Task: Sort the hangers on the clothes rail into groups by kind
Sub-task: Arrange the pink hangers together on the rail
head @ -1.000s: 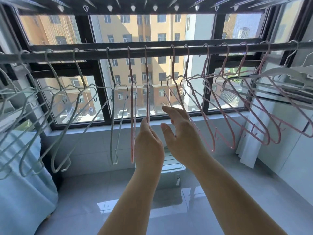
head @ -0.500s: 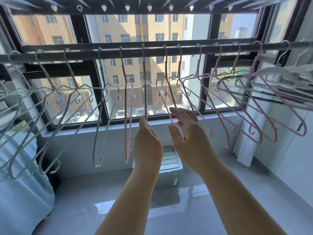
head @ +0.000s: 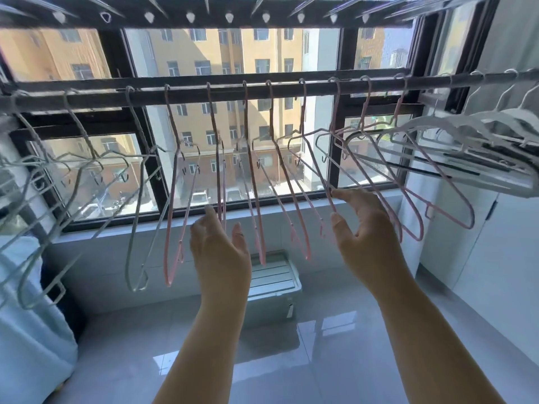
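Note:
A dark clothes rail [head: 233, 93] runs across the window. Several grey-white wire hangers [head: 137, 205] hang at its left, several pink wire hangers [head: 256, 199] fill the middle and right, and white plastic hangers [head: 478, 132] crowd the far right. My left hand [head: 218, 252] is raised under the middle pink hangers, fingers loose; its fingertips reach one hanger's lower end [head: 221, 211] without gripping it. My right hand [head: 367, 237] is up beside the right pink hangers, fingers relaxed and spread, fingertips at the bottom of a pink hanger [head: 329, 193].
A pale lidded storage box [head: 274, 281] sits on the glossy tiled floor below the window. Light blue fabric [head: 32, 330] hangs at the left. White cabinets [head: 495, 258] line the right wall. A drying rack with hooks [head: 227, 16] spans overhead.
My hands have spread apart: the right hand has moved right along the pink hangers, and the left hand has opened. The view has tilted, so the rail sits lower.

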